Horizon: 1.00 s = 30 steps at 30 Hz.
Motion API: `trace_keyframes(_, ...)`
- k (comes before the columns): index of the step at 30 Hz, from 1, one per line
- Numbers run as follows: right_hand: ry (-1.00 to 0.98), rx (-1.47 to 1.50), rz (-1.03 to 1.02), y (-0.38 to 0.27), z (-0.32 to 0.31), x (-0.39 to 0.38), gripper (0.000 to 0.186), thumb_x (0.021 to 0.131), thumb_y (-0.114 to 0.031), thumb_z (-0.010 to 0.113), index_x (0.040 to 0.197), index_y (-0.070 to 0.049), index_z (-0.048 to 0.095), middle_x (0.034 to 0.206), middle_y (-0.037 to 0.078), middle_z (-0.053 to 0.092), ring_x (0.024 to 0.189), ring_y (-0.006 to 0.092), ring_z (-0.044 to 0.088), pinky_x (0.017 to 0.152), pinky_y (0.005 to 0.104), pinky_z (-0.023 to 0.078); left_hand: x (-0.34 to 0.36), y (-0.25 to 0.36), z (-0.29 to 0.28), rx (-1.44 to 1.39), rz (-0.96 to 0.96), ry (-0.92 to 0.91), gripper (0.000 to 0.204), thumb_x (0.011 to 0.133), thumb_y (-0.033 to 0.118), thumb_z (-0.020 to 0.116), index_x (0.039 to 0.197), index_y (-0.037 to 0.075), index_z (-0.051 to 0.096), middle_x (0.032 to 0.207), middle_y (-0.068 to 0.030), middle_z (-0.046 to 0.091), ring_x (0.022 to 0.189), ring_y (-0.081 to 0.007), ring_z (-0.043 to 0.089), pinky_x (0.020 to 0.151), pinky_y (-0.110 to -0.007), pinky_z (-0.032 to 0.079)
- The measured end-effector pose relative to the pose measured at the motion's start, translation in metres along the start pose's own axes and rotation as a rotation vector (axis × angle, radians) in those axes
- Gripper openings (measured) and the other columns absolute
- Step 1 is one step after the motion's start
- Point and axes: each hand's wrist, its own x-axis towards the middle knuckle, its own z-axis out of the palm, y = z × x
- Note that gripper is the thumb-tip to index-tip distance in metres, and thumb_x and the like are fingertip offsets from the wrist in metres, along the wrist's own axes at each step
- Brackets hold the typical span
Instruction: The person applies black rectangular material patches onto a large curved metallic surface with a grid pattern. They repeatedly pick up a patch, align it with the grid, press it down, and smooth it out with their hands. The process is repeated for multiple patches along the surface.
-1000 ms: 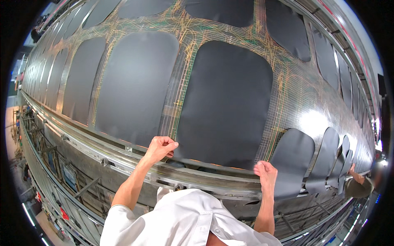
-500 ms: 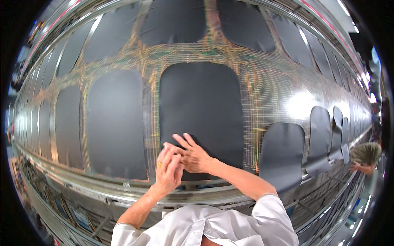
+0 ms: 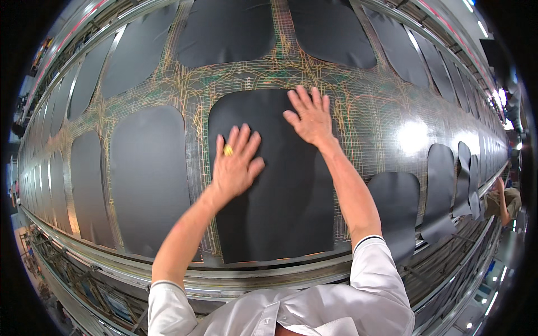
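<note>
A black sheet with rounded far corners (image 3: 280, 224) lies flat on the long table directly in front of me. My left hand (image 3: 236, 162), with a yellow ring or band on one finger, is spread palm down over its left part. Farther off, my right hand (image 3: 309, 119) has its fingers apart at the sheet's far right corner. Neither hand holds anything. Coloured lines (image 3: 193, 117) criss-cross the table surface around the sheet.
More dark sheets lie in rows, such as a grey-looking one (image 3: 148, 179) on the left and one (image 3: 227, 31) at the far side. On the right, several sheets (image 3: 395, 207) hang over the near metal rail (image 3: 252, 280). A person (image 3: 501, 201) stands at the far right.
My hands were together over the sheet's near left part. Now they are apart: the left has moved farther away, and the right has gone to the far right corner.
</note>
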Motion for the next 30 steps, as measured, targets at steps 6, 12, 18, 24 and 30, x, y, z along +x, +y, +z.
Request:
trace_keyframes(6, -0.044, -0.069, 0.245, -0.063, -0.031, -0.014, 0.061, 0.097, -0.037, 0.046, 0.139, 0.007, 0.042, 0.15, 0.028, 0.032, 0.139, 0.0513, 0.025, 0.112, 0.0605, 0.02, 0.067, -0.1, 0.012, 0.276, -0.248, 0.132, 0.06, 0.103, 0.047, 0.036, 0.154, 0.015, 0.031, 0.162, -0.0099, 0.023, 0.149, -0.0364, 0.016, 0.117, -0.062, 0.01)
trace_keyframes(12, -0.034, 0.318, 0.034, -0.177, -0.026, -0.128, 0.074, 0.09, -0.042, 0.06, 0.145, 0.003, 0.038, 0.155, 0.022, 0.028, 0.143, 0.0471, 0.023, 0.116, 0.0598, 0.019, 0.051, -0.052, 0.024, 0.226, 0.014, 0.117, 0.053, 0.103, 0.035, 0.042, 0.151, 0.015, 0.037, 0.159, -0.0112, 0.027, 0.147, -0.0392, 0.022, 0.116, -0.062, 0.015)
trace_keyframes(18, 0.103, 0.165, 0.328, -0.111, -0.039, -0.156, 0.074, 0.093, -0.045, 0.056, 0.146, 0.003, 0.037, 0.156, 0.021, 0.028, 0.143, 0.0459, 0.024, 0.116, 0.0589, 0.019, -0.03, 0.027, 0.026, 0.144, 0.111, -0.008, 0.06, 0.097, 0.037, 0.051, 0.151, 0.015, 0.037, 0.16, -0.0125, 0.026, 0.147, -0.0407, 0.02, 0.116, -0.061, 0.016)
trace_keyframes(24, 0.062, 0.13, 0.452, -0.101, -0.07, -0.237, 0.079, 0.095, -0.046, 0.054, 0.148, 0.008, 0.03, 0.157, 0.026, 0.023, 0.145, 0.0465, 0.019, 0.116, 0.0601, 0.015, -0.107, 0.095, 0.02, 0.064, 0.248, -0.21, 0.069, 0.091, 0.042, 0.057, 0.149, 0.009, 0.038, 0.16, -0.0181, 0.022, 0.148, -0.0419, 0.014, 0.116, -0.064, 0.009)
trace_keyframes(30, -0.175, 0.266, 0.439, -0.133, -0.114, -0.337, 0.091, 0.091, -0.044, 0.061, 0.149, 0.011, 0.019, 0.159, 0.031, 0.01, 0.147, 0.0474, 0.008, 0.117, 0.0609, 0.009, -0.191, 0.123, 0.009, 0.055, 0.292, -0.393, 0.066, 0.093, 0.048, 0.055, 0.15, 0.019, 0.038, 0.162, -0.0114, 0.02, 0.149, -0.0391, 0.012, 0.117, -0.063, 0.006)
